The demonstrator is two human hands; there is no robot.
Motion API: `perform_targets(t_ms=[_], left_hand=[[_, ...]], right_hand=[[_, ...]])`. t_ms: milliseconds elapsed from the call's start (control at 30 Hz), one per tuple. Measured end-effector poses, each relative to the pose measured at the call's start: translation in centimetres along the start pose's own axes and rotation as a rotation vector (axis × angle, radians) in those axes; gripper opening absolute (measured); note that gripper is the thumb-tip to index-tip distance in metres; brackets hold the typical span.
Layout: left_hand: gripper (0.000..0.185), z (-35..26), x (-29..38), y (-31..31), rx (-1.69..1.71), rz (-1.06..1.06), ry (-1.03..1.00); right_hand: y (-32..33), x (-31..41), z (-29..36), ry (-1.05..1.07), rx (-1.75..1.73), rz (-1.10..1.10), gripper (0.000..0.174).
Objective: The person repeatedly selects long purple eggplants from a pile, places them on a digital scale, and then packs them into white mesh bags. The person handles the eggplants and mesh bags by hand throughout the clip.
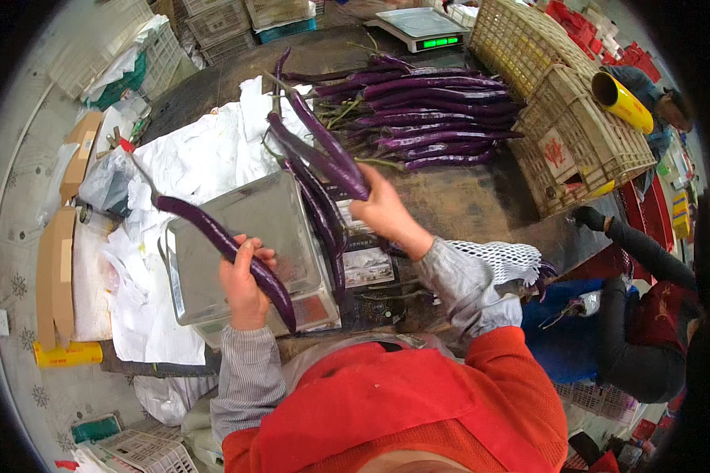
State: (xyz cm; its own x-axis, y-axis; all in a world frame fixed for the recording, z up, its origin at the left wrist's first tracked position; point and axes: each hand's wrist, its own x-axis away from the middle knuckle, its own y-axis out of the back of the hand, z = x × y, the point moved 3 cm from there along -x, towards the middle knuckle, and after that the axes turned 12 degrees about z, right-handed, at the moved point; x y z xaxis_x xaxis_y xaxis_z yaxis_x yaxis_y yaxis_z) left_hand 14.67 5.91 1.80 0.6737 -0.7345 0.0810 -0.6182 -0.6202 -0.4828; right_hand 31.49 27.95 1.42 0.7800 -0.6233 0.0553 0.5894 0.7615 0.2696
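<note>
My left hand (247, 284) grips a long purple eggplant (213, 233) over the steel pan of a weighing scale (254, 219). In my right hand (384, 204) is the lower end of another long eggplant (325, 133); a further one lies close against it, and whether my fingers hold that too I cannot tell. Below them, several eggplants (319, 216) lie along the scale's right edge. A large pile of eggplants (438, 112) rests on the dark table beyond my right hand, stems towards the left. By my right sleeve is a white foam net sleeve (500, 260) with eggplant ends showing.
White paper sheets (183, 154) spread left of the scale. Plastic crates (580, 136) stand at the table's right, one carrying a yellow tube (621, 101). A second scale (420, 26) sits at the far edge. Two other people are at the right, one with a black-gloved hand (590, 218) near the table.
</note>
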Motion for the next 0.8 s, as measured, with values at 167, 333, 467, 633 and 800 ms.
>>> perform_targets(t_ms=[167,333,467,633,800], left_hand=[[0.045,1.7,-1.3,-5.3,0.200,0.270,-0.033],[0.047,0.3,-1.9,-6.4,0.086,0.277,0.069],[0.048,-1.9,-0.6,-6.2,0.007,0.250,-0.038],[0.040,-3.5,-0.3,-3.3,-0.196,0.120,-0.159],[0.043,-2.3,-0.8,2.7,-0.380,-0.069,0.055]], right_hand=[[-5.4,3.2,3.6,0.188,-0.105,0.116,0.083],[-6.8,5.7,5.2,0.445,0.165,0.173,0.096],[-5.9,5.3,5.8,0.524,0.105,0.341,0.102],[-8.5,3.1,5.5,0.467,-0.038,0.547,0.100],[-13.0,1.5,3.9,0.375,0.372,0.622,0.082]])
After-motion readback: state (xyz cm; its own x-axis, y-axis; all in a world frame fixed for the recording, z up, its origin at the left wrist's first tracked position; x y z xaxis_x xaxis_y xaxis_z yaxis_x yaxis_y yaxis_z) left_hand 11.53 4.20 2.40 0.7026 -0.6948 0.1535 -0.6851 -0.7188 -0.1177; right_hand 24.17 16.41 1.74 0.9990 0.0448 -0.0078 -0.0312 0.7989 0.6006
